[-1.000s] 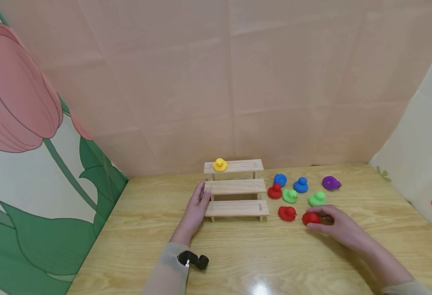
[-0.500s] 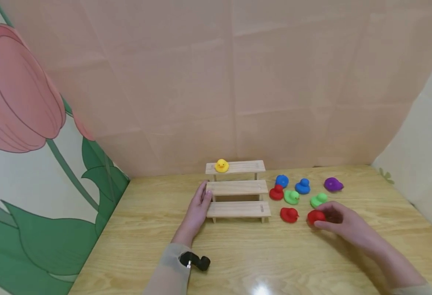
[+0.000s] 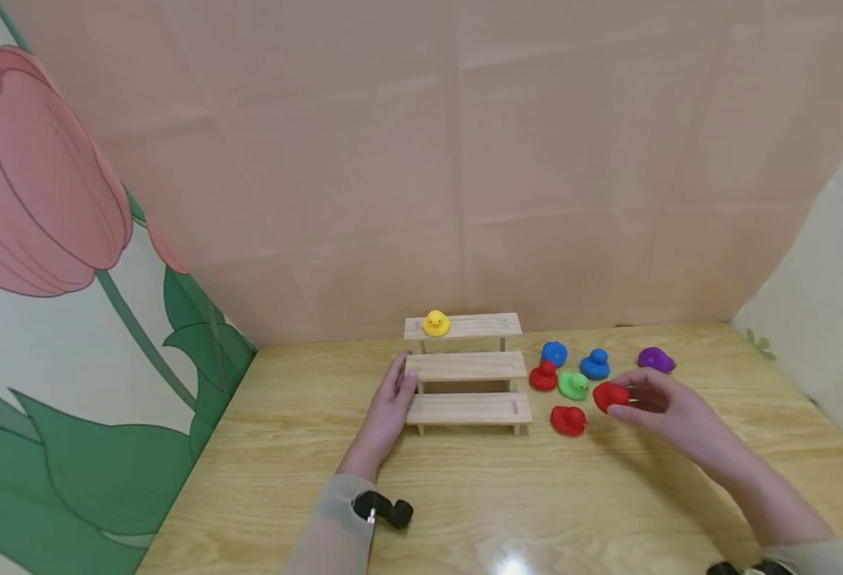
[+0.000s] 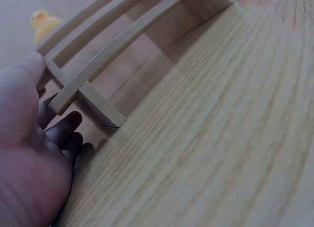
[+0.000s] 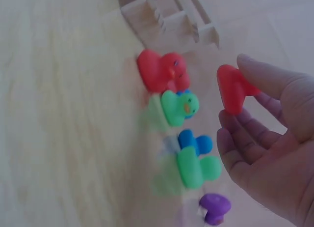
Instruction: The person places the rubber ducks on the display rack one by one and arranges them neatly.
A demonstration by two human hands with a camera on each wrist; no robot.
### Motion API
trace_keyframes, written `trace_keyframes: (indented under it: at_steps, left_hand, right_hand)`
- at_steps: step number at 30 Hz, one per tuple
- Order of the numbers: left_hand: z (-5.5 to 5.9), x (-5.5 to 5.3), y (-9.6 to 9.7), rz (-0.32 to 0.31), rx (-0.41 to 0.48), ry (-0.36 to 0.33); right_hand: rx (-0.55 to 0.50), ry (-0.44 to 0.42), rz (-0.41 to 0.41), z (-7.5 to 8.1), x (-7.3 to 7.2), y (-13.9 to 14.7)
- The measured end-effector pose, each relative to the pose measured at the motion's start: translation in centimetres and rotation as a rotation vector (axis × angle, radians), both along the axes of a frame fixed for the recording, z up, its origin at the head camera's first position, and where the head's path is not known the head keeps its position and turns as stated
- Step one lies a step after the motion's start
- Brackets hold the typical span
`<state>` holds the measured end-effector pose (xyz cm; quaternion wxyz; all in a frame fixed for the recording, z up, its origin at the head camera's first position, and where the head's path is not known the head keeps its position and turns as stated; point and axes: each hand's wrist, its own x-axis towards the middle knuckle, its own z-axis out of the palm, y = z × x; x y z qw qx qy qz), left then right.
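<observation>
A three-tier wooden step shelf (image 3: pixel 467 366) stands on the table, with a yellow rubber duck (image 3: pixel 436 323) on the left of its top step. My left hand (image 3: pixel 387 403) grips the shelf's left end; its thumb lies by the middle step and the fingers curl behind the leg (image 4: pixel 102 105). Thumb and fingers of my right hand (image 3: pixel 669 409) pinch a red rubber duck (image 3: pixel 610 397), held above the table in the right wrist view (image 5: pixel 234 89). Another red duck (image 3: pixel 568 421) lies just left of it. A green duck (image 5: pixel 194 169) is hidden behind the right hand in the head view.
Right of the shelf sit two blue ducks (image 3: pixel 595 364), a red duck (image 3: pixel 543 376), a green duck (image 3: pixel 574 386) and a purple duck (image 3: pixel 656 359). A pink cloth (image 3: pixel 363 176) hangs behind the table (image 3: pixel 464 495). Printed panels (image 3: pixel 97 399) stand at both sides.
The right hand has lifted the red duck off the table and moved it slightly away from me. The left hand stays at the shelf. The head view has shifted slightly.
</observation>
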<state>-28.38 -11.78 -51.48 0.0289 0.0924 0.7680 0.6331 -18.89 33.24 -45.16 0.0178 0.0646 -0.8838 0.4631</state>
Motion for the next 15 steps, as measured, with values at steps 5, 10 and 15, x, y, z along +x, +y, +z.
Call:
trace_keyframes:
  at_steps: [5, 10, 15]
  left_hand:
    - [0.1, 0.0, 0.0, -0.002, 0.001, -0.003]
    - [0.0, 0.1, 0.0, -0.004, 0.012, -0.01]
    - [-0.1, 0.1, 0.0, -0.004, 0.022, -0.01]
  right_hand:
    - [-0.015, 0.047, 0.013, 1.2, -0.6, -1.2]
    - [-0.036, 0.081, 0.03, 2.4, -0.8, -2.7]
    - [-0.043, 0.124, 0.032, 3.3, -1.2, -4.3]
